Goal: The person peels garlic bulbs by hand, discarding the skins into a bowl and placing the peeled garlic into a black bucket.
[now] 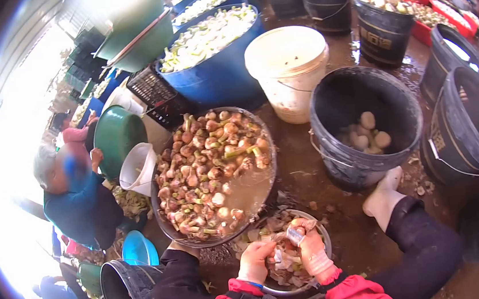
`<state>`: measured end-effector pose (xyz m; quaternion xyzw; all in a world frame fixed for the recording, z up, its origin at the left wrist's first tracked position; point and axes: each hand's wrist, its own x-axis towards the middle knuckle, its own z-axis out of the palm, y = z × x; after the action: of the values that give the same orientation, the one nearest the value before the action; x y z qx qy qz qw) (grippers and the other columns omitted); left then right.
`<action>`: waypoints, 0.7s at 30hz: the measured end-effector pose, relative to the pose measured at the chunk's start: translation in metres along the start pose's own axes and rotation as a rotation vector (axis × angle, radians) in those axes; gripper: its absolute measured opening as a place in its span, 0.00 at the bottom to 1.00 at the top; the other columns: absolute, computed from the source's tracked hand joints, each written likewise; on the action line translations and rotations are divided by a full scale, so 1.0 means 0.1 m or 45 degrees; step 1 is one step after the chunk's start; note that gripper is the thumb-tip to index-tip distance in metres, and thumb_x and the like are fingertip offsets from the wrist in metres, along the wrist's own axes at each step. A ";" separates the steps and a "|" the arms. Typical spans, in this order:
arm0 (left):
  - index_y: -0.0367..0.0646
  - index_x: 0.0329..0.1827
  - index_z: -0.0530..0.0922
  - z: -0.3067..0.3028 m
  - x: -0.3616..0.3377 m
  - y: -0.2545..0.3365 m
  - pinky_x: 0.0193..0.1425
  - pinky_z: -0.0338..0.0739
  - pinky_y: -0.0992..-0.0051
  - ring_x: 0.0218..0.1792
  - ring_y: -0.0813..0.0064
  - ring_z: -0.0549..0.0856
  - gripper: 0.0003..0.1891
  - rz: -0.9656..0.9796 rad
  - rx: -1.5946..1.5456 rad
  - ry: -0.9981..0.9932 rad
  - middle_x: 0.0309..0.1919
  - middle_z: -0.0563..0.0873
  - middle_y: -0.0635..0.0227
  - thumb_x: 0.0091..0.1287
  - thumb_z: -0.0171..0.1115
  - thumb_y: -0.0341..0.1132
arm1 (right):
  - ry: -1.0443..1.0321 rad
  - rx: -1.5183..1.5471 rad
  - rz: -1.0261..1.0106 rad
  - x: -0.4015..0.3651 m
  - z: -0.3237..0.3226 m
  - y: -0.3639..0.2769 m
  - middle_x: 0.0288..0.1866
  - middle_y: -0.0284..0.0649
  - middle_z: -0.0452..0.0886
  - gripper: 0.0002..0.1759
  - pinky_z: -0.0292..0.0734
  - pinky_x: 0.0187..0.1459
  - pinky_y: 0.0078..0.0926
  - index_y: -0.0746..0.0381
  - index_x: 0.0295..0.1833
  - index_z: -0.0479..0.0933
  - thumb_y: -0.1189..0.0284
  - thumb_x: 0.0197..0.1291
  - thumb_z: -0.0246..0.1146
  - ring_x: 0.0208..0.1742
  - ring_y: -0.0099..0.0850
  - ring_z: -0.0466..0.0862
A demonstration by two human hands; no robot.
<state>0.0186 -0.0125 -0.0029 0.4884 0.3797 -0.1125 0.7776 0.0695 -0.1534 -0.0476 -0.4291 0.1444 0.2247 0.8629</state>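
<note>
Over a metal bowl (pixel 327 243) of papery skins and trimmings between my legs, my two hands work close together. My left hand (pixel 254 263) is closed on a pale bulb (pixel 277 255), mostly hidden by the fingers. My right hand (pixel 311 249) is closed beside it, with a small shiny pale piece (pixel 295 236) at its fingers; I cannot tell what that piece is. Just beyond them stands a wide round tub (pixel 272 146) of brown-skinned, garlic-like bulbs (pixel 195 168) with short stems, sitting in muddy water.
A black bucket (pixel 333 166) with several peeled bulbs (pixel 367 120) stands by my right foot. Behind are a white bucket (pixel 288 90) and a blue tub (pixel 210 86) of pale trimmings. More black buckets (pixel 462 128) line the right. At left sits another person (pixel 76 194) beside a green basin (pixel 120 141).
</note>
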 end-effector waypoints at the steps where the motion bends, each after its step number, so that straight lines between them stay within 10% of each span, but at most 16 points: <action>1: 0.42 0.34 0.77 -0.09 -0.01 -0.10 0.23 0.70 0.78 0.20 0.78 0.77 0.09 -0.069 0.052 0.020 0.23 0.79 0.72 0.66 0.61 0.39 | 0.144 0.164 0.082 -0.05 0.05 -0.14 0.38 0.28 0.75 0.13 0.72 0.35 0.16 0.57 0.50 0.73 0.76 0.60 0.63 0.35 0.17 0.74; 4: 0.40 0.47 0.77 0.00 -0.19 -0.26 0.32 0.76 0.77 0.31 0.75 0.82 0.14 -0.101 0.114 0.156 0.34 0.82 0.70 0.67 0.59 0.41 | 0.132 -0.032 -0.094 0.05 -0.07 -0.02 0.36 0.29 0.76 0.11 0.73 0.33 0.17 0.58 0.51 0.75 0.71 0.63 0.60 0.34 0.18 0.76; 9: 0.42 0.68 0.63 0.25 -0.27 -0.09 0.52 0.76 0.76 0.58 0.74 0.76 0.28 0.153 -0.141 -0.355 0.57 0.76 0.70 0.66 0.60 0.34 | -0.253 -0.629 -0.201 -0.17 0.02 0.05 0.42 0.36 0.82 0.17 0.76 0.44 0.24 0.63 0.57 0.75 0.65 0.68 0.56 0.42 0.24 0.80; 11: 0.42 0.67 0.64 0.17 -0.29 -0.04 0.50 0.75 0.78 0.52 0.77 0.78 0.29 0.144 -0.167 -0.326 0.52 0.78 0.71 0.63 0.62 0.29 | -0.209 -0.144 0.272 -0.13 0.06 -0.06 0.52 0.41 0.81 0.17 0.77 0.51 0.21 0.65 0.59 0.75 0.75 0.65 0.58 0.51 0.27 0.81; 17: 0.34 0.67 0.65 -0.19 -0.13 -0.22 0.59 0.71 0.75 0.52 0.73 0.77 0.36 0.486 0.795 -0.134 0.53 0.77 0.61 0.54 0.71 0.33 | -0.368 -0.269 0.157 -0.08 0.00 0.04 0.52 0.41 0.81 0.22 0.75 0.51 0.18 0.66 0.61 0.72 0.81 0.60 0.60 0.49 0.26 0.81; 21: 0.32 0.65 0.67 0.04 -0.28 -0.13 0.59 0.72 0.71 0.54 0.62 0.79 0.37 0.820 1.593 0.125 0.53 0.77 0.52 0.52 0.72 0.38 | -0.328 -1.107 -0.130 -0.17 0.10 -0.08 0.53 0.45 0.81 0.24 0.74 0.53 0.24 0.64 0.61 0.71 0.80 0.57 0.61 0.52 0.32 0.81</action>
<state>-0.0056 -0.0277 0.0084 0.9364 0.1151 -0.0518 0.3273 0.0598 -0.1542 -0.0294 -0.7266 -0.0933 0.2730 0.6235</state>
